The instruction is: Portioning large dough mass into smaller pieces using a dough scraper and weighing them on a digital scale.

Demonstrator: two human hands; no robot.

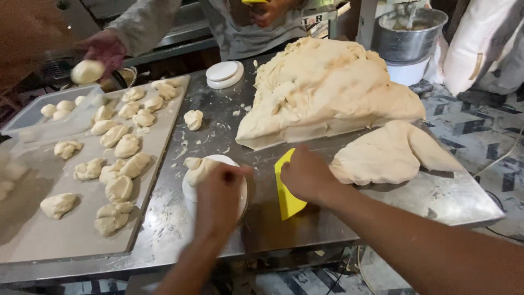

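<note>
Flat yellow plastic dough scraper (286,191) stood nearly upright on the steel tabletop (426,199), long axis running toward the large dough mass (327,90), gripped along its right edge by the right hand (307,175). Left hand (218,196) rested, closed, on one small round white scale (191,191) holding one dough piece (197,168).

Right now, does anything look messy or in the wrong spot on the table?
Yes. One small dough lump sits alone on the bare steel table, off the tray where the other pieces lie. Dough crumbs are scattered near it.
</note>
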